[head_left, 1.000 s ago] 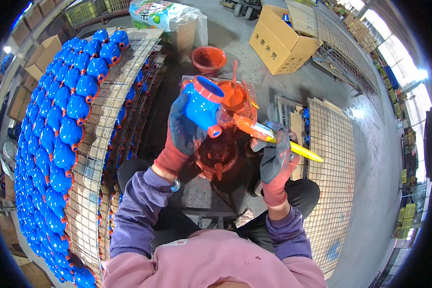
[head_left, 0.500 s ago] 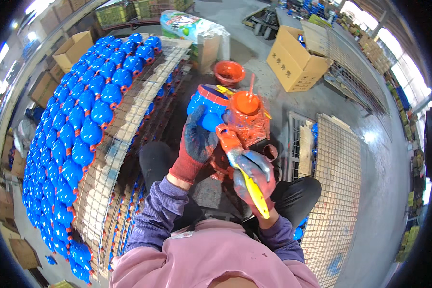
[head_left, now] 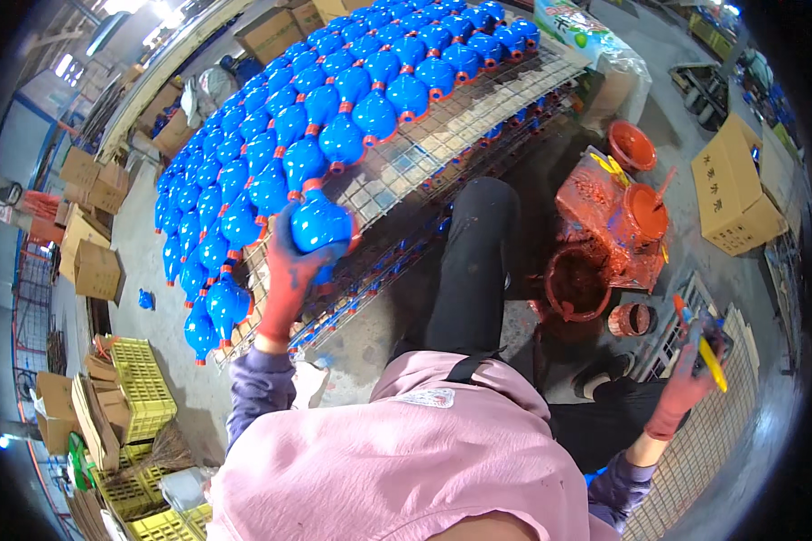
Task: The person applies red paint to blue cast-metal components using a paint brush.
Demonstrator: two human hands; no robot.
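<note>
Cloth of your pink top [head_left: 406, 451] fills the near middle, its pale patch [head_left: 429, 398] bearing marks too small to read. At near right, your right hand [head_left: 688, 374] is closed around a yellow-handled brush [head_left: 714, 366], held well apart from the pieces at left, probably to keep paint off them. On the left, your left hand [head_left: 290, 270] is curled around one blue fitting [head_left: 321, 221], over or on the wire rack [head_left: 424, 149]; whether it touches the mesh cannot be told. You likely hold the blue body because the red rim looks wet. Beyond, rows of blue fittings [head_left: 352, 86] stand packed together, seemingly to save space. To the right, a red-stained bucket [head_left: 582, 316] and an orange-filled pot [head_left: 630, 221] stand near each other, presumably to keep paint handy. Farther right, a cardboard carton [head_left: 740, 185] carries dark printed characters; at the far edge, a plastic-wrapped bag [head_left: 586, 41] shows green fruit and blurred lettering.
</note>
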